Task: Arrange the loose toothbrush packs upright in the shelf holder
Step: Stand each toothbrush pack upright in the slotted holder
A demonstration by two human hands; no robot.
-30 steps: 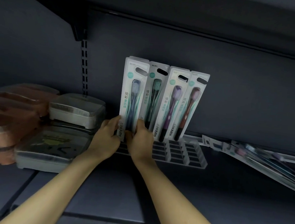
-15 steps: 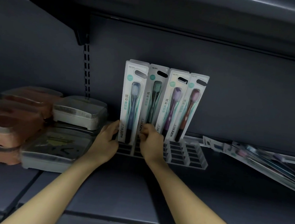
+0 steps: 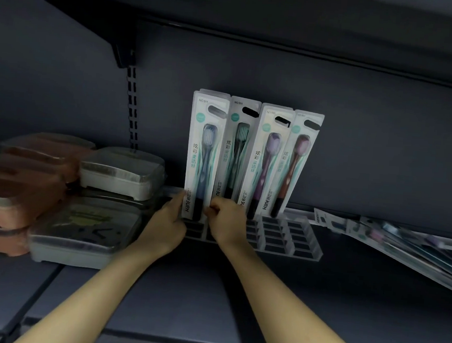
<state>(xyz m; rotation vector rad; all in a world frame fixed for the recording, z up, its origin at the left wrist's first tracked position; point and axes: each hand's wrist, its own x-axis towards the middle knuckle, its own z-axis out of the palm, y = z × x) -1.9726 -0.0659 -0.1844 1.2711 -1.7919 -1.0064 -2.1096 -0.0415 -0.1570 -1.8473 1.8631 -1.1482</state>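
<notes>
Several toothbrush packs stand upright in a clear slotted holder (image 3: 303,239) on the shelf. The leftmost is the blue toothbrush pack (image 3: 203,156); beside it stand a green pack (image 3: 236,150), a purple pack (image 3: 266,161) and a brown pack (image 3: 295,166), the last two leaning right. My left hand (image 3: 166,226) touches the blue pack's lower left edge. My right hand (image 3: 226,222) pinches its lower right edge with curled fingers. A pile of loose packs (image 3: 408,245) lies flat at the right.
Stacked soap boxes, pink (image 3: 12,189) and grey (image 3: 119,173), fill the shelf's left side. An upper shelf (image 3: 259,9) hangs close overhead, with a slotted upright (image 3: 132,104) on the back wall. The holder's front rows of slots hold nothing.
The blue pack has been set down into the holder's left end and stands straighter. My right hand has slid from its front to its lower right edge.
</notes>
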